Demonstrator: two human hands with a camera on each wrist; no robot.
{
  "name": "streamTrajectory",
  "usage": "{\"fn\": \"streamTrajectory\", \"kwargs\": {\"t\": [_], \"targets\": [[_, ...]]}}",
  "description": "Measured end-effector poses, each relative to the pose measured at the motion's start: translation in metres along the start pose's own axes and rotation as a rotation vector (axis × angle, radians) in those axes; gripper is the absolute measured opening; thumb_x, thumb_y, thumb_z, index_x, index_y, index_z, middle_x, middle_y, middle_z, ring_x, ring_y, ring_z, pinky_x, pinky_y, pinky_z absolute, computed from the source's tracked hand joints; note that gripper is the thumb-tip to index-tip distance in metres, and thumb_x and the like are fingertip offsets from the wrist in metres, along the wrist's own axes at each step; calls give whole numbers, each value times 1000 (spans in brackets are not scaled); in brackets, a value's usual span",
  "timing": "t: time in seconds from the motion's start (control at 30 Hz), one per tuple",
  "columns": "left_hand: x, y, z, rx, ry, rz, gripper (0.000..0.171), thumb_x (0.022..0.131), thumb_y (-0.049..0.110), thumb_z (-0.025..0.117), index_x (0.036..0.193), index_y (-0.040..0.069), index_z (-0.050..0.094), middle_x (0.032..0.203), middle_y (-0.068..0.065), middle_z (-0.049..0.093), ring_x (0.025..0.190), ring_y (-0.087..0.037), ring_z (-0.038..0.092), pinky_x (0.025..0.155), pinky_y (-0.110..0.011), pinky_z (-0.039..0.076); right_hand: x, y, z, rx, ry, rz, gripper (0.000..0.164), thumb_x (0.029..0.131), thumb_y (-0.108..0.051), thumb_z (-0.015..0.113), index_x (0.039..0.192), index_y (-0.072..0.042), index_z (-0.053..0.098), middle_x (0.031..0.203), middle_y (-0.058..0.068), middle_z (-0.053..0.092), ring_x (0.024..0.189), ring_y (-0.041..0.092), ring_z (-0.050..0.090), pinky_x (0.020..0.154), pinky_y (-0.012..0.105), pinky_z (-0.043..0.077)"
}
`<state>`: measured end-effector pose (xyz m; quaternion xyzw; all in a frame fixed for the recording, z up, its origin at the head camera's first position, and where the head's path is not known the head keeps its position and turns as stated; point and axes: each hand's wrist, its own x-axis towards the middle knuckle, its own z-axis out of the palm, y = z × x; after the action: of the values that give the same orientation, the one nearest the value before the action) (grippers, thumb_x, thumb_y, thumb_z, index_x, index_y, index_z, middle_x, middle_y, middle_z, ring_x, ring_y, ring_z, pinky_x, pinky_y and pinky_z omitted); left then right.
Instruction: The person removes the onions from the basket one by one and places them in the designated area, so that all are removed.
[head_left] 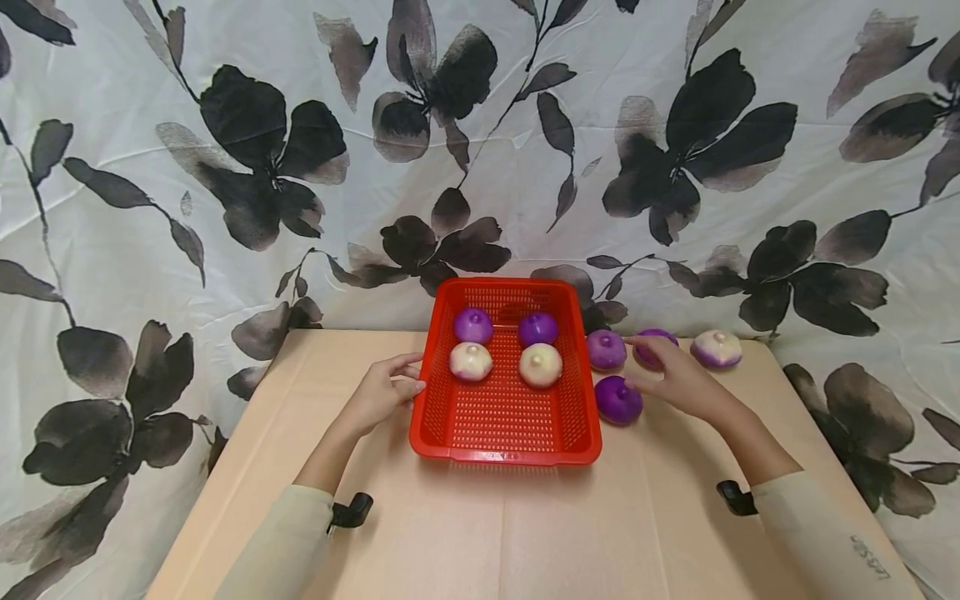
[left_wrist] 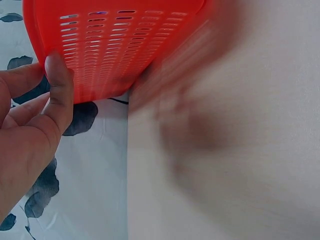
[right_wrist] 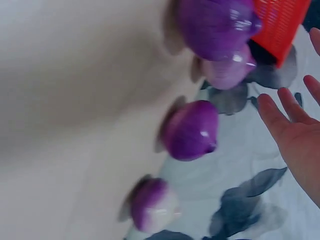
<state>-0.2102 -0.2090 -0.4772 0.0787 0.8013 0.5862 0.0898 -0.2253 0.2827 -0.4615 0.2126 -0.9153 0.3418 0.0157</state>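
A red perforated plastic basket (head_left: pixel 505 417) stands on the table with two purple onions (head_left: pixel 473 326) at the back and two whitish onions (head_left: pixel 540 365) in front of them. My left hand (head_left: pixel 381 390) holds the basket's left rim, thumb against the outer wall (left_wrist: pixel 115 55) in the left wrist view. To the basket's right hovers my right hand (head_left: pixel 678 377), fingers spread and holding nothing. Beneath and around it lie a dark purple onion (head_left: pixel 618 400), a lighter purple onion (head_left: pixel 606 350), a partly hidden purple onion (right_wrist: pixel 191 131) and a white-and-purple onion (head_left: pixel 716 348).
The light wooden-toned table (head_left: pixel 502 542) ends at a white cloth backdrop (head_left: pixel 525 192) printed with dark flowers. Dark wrist camera mounts (head_left: pixel 352 510) stick out from both sleeves.
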Motion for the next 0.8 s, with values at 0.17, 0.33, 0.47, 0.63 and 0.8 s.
{"fn": "streamTrajectory", "kwargs": {"t": [0.17,0.33,0.47,0.63,0.8], "targets": [[0,0,0,-9,-1,-2,56,95,-6,65,149,-7,47,114,-31,64,76,-15,67,65,-34,63,16,-24,-9,-19,-13,22,68,90,-26,81,147,-2,51,144,23,55,132,44,53,111,65,42],[0,-1,0,-5,0,-2,56,95,-5,66,148,-7,48,113,-30,64,75,-15,67,65,-33,63,36,-47,-10,14,-55,14,72,89,-24,83,148,-2,49,147,23,52,132,48,54,106,64,49],[-1,0,-1,1,4,0,56,95,-5,66,148,-6,48,112,-28,64,76,-16,68,65,-34,63,56,-63,-3,39,-100,-27,72,88,-21,84,148,-3,49,148,23,51,135,47,52,109,65,46],[-1,1,-1,2,-2,8,56,96,-4,66,148,-7,47,113,-30,65,77,-17,69,65,-33,63,76,-78,13,-21,-166,-41,73,87,-22,84,149,-6,49,147,21,53,133,41,54,108,63,47],[-1,2,0,13,-3,5,55,96,-4,66,148,-6,48,113,-29,65,77,-18,70,66,-34,64,91,-90,30,-38,-244,-21,74,87,-23,84,150,-6,49,149,17,53,139,38,51,114,61,43]]}}
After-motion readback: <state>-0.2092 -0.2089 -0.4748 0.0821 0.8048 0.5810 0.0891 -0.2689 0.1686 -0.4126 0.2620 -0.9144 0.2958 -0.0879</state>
